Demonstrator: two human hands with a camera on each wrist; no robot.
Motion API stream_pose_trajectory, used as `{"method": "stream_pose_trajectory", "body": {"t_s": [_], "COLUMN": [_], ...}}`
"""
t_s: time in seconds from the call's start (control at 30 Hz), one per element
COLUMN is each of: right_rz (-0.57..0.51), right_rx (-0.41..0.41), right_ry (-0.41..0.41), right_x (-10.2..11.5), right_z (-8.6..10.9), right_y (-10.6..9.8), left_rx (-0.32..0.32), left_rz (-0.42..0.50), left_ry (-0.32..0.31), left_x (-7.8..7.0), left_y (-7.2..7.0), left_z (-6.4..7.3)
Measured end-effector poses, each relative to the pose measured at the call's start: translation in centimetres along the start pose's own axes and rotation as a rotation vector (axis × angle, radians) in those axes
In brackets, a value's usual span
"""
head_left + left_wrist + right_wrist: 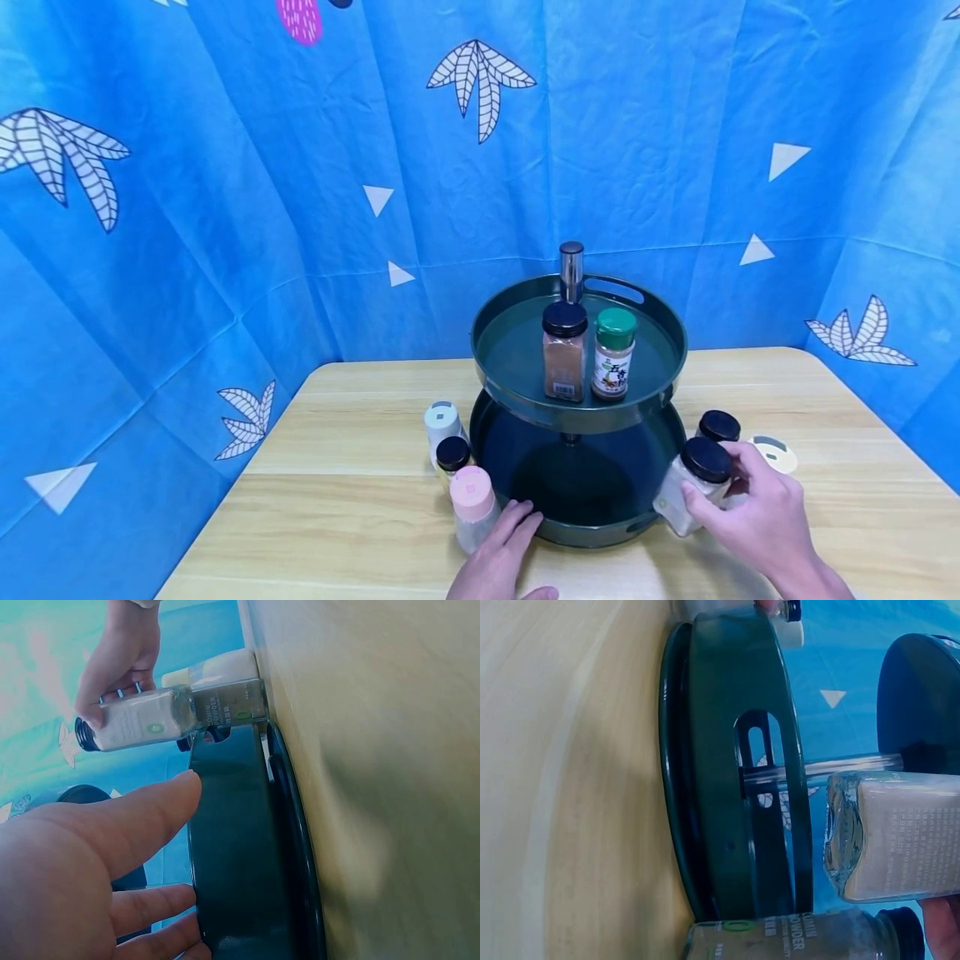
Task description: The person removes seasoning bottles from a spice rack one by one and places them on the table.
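My right hand (768, 508) grips a black-lidded spice jar (685, 492) of pale powder near its lid. The jar is tilted, raised beside the right rim of the lower tier (592, 533) of a dark green two-tier turntable rack. In the right wrist view the jar's clear glass base (844, 836) points toward the rack. Close by stands a cumin powder jar (795, 937) with a black lid. My left hand (498, 554) rests its fingertips on the lower tier's front left rim, fingers extended. The upper tier (510, 333) carries a brown-powder jar (564, 354) and a green-capped spice bottle (613, 354).
Left of the rack stand a pink-capped bottle (474, 504), a black-lidded jar (453, 454) and a white-capped bottle (442, 425). Beyond my right hand is another pale-capped container (776, 454). A blue patterned curtain (637, 125) hangs behind the wooden table (360, 467).
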State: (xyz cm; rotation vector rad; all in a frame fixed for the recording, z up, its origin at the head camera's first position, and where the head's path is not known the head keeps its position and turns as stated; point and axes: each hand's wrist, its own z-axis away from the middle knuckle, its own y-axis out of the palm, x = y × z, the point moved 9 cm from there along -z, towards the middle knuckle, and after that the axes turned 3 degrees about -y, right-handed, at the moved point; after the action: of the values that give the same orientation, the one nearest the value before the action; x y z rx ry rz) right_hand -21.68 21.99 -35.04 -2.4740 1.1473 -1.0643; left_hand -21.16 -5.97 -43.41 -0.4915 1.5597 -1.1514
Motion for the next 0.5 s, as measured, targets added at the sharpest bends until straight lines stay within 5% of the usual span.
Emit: {"method": "stream_pose_trajectory", "body": {"t_s": [0.23,0.5], "right_rz": [0.013,0.051], "right_rx": [-0.002,0.044], "right_ry": [-0.027,0.03], "right_x": [-0.4,-1.3], "right_z": [0.3,0.7], "right_y": [-0.2,-0.2], "left_rx": [-0.004,-0.003], "left_rz": [-0.011,-0.006], "left_ry": [0.005,0.006], "left_x": [-0.1,0.0], "left_y": [0.0,0.0], "left_z": [0.0,-0.1]}}
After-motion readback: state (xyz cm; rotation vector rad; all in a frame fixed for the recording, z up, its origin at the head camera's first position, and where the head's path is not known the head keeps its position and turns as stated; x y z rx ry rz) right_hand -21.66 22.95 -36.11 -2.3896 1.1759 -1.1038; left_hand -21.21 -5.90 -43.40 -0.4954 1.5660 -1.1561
